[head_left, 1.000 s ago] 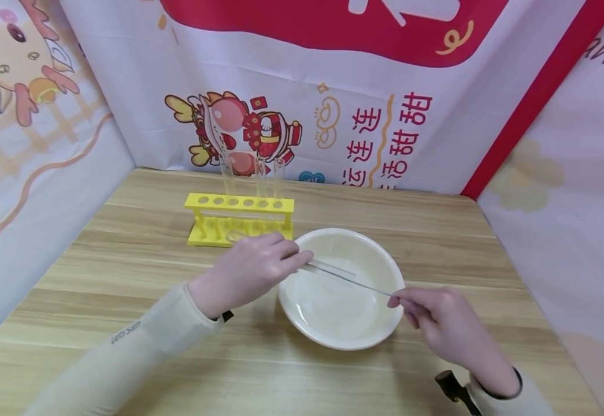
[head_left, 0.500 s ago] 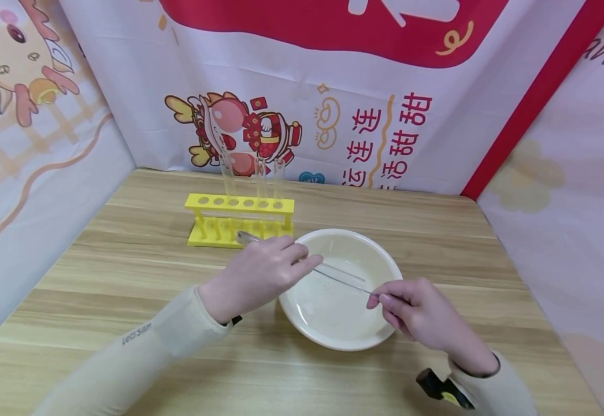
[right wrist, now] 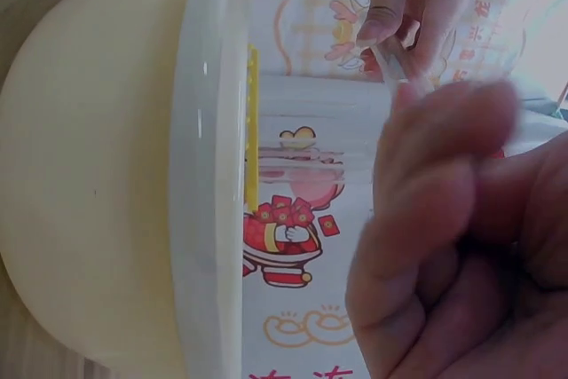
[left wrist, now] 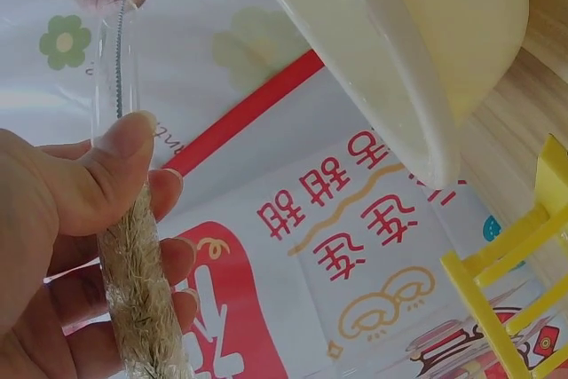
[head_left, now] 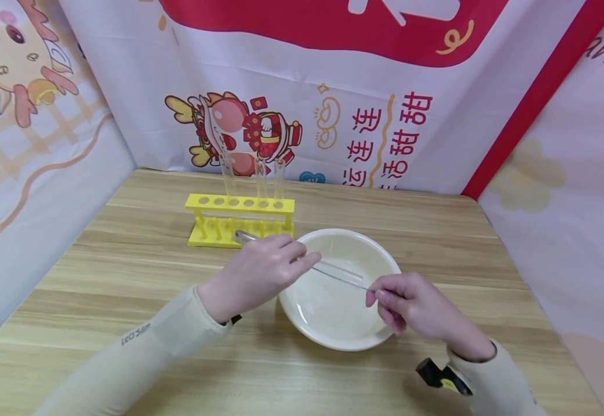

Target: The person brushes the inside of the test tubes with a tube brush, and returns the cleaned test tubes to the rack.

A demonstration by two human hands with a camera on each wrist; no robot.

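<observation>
My left hand grips a clear glass test tube, its fingers and thumb curled around the middle. Inside the tube, pale brush bristles fill the lower part, and a twisted wire stem runs out through the mouth. My right hand pinches the wire of this test tube brush close to the mouth. Both hands are above a white basin, with the tube tilted across it. In the right wrist view, the fingers of the right hand hide most of the wire.
A yellow test tube rack stands behind my left hand, with several clear test tubes upright in it. Printed cloth walls close off the back and sides of the wooden table.
My right hand has moved left toward the tube mouth, pushing the brush deeper, so less wire shows. The left hand with the tube has shifted slightly right. Over the last half second both barely moved.
</observation>
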